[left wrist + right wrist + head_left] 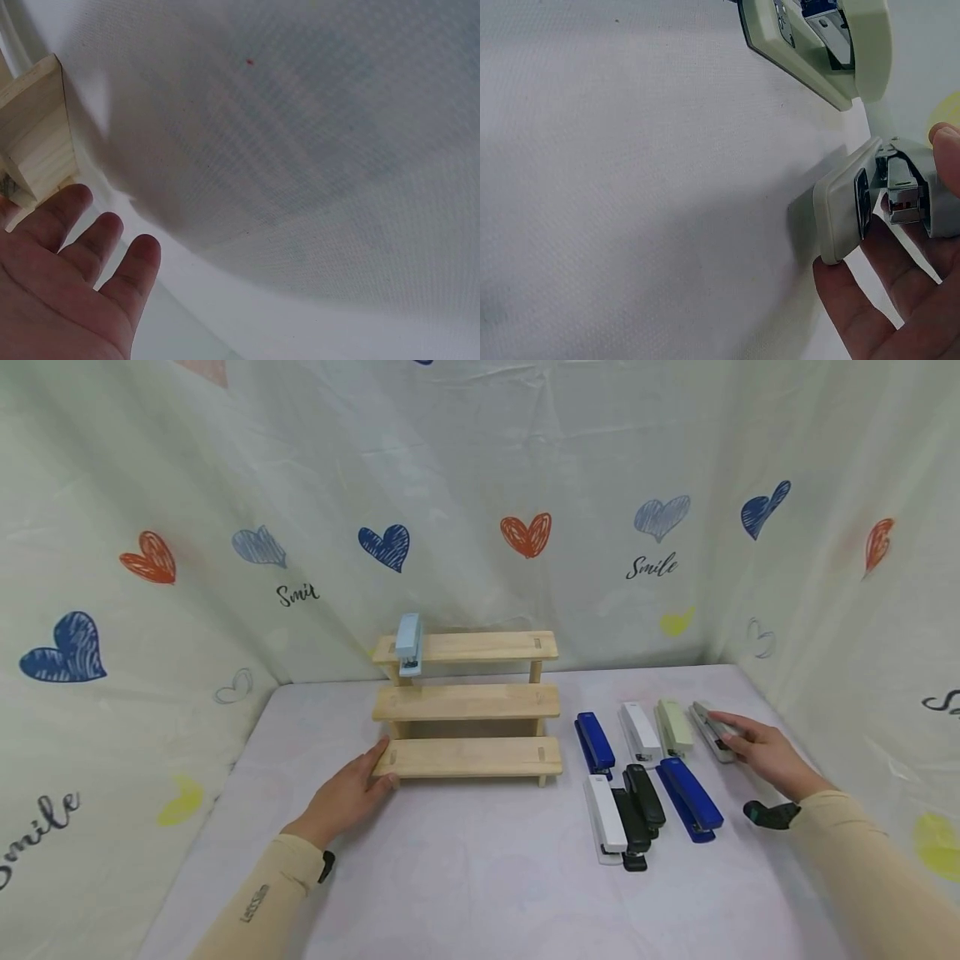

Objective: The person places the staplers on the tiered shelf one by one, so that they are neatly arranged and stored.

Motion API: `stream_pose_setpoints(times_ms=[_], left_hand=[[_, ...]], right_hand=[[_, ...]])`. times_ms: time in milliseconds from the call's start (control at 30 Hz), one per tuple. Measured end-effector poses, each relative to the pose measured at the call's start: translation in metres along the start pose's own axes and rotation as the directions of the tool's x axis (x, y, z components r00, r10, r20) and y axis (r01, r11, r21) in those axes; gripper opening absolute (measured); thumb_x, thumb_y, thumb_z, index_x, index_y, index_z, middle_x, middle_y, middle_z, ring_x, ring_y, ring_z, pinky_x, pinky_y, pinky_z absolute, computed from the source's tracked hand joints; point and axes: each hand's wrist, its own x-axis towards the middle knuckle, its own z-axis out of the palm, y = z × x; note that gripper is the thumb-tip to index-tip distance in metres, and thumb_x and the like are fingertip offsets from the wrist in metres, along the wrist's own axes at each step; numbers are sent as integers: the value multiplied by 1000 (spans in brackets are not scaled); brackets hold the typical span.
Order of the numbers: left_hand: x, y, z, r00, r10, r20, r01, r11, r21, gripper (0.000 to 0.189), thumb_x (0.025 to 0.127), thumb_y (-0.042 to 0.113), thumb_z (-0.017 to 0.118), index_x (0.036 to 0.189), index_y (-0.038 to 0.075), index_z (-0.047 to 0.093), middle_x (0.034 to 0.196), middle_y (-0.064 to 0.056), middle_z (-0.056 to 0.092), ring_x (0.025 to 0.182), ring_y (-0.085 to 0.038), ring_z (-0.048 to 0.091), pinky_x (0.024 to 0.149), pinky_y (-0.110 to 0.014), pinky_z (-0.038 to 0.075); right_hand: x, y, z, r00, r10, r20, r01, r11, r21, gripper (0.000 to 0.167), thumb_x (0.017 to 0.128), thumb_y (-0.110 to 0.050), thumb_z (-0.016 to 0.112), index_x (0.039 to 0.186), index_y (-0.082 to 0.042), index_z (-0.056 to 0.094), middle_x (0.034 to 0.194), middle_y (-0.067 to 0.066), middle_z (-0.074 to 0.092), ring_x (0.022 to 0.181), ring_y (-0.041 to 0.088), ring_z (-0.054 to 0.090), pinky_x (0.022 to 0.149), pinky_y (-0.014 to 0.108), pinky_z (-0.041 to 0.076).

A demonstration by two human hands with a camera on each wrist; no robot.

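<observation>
At the right end of a group of staplers, my right hand (768, 758) holds a grey stapler (708, 731). The right wrist view has that grey stapler (844, 202) between thumb and fingers, its base tipped off the cloth. Beside it is a pale green stapler (674, 727), closer in the right wrist view. My left hand (341, 795) touches the left end of the lowest tier of a three-step wooden rack (468, 758). In the left wrist view, three fingers (101, 240) extend loosely beside the wood. On the top tier's left end stands a light blue stapler (409, 639).
Left of the green stapler lie a white stapler (640, 731) and a blue stapler (595, 742). Nearer me are another white stapler (606, 814), two black staplers (645, 797) and a second blue stapler (688, 797). A printed curtain (450, 460) hangs behind the white-covered table (465, 877).
</observation>
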Motion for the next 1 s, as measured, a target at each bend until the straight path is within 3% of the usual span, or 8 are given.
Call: stream_pose_setpoints(times_ms=[367, 467, 567, 667, 867, 1000], left_hand=[[-2, -1, 3, 1000, 24, -14, -24, 1000, 1, 70, 106, 40, 49, 157, 0, 24, 148, -31, 40, 133, -48, 42, 106, -59, 37], [-2, -1, 3, 999, 29, -22, -29, 1000, 3, 69, 106, 40, 49, 157, 0, 25, 147, -31, 41, 132, -48, 43, 106, -59, 37], [-2, -1, 3, 999, 36, -26, -36, 999, 6, 70, 106, 41, 48, 156, -1, 25, 147, -31, 41, 132, -48, 43, 105, -60, 37], [-2, 0, 2, 999, 31, -24, -31, 999, 6, 70, 106, 41, 48, 157, 0, 24, 147, -31, 41, 132, -48, 43, 106, -59, 37], [-2, 1, 1, 1000, 25, -20, -25, 1000, 2, 70, 106, 41, 48, 157, 0, 24, 148, -31, 40, 133, -48, 42, 106, -59, 37], [-2, 2, 0, 999, 25, -20, -25, 1000, 1, 70, 106, 41, 48, 157, 0, 24, 148, -31, 40, 133, -48, 42, 106, -59, 37]], right_hand=[[-1, 0, 5, 1000, 17, 3, -17, 1000, 26, 53, 109, -27, 43, 157, -9, 30, 154, 34, 23, 116, 42, 42, 87, 43, 49], [-2, 0, 5, 1000, 18, -6, -18, 999, 41, 53, 109, -27, 42, 157, -8, 29, 155, 35, 21, 120, 45, 40, 92, 51, 50], [-3, -1, 2, 1000, 11, -10, -10, 995, 97, 53, 110, -27, 39, 158, -7, 26, 158, 33, 15, 131, 50, 32, 100, 62, 42], [-4, -5, -2, 1000, -4, -26, 8, 988, 155, 53, 111, -26, 36, 158, -5, 23, 160, 31, 10, 137, 53, 23, 103, 63, 36], [-4, -14, -10, 994, 41, -102, -11, 960, 280, 55, 110, -29, 35, 160, -11, 20, 162, 28, -1, 139, 54, 16, 91, 37, 53], [-2, -24, -12, 992, 46, -121, -8, 954, 299, 55, 110, -30, 34, 160, -12, 19, 163, 24, -4, 141, 54, 12, 83, 24, 55]])
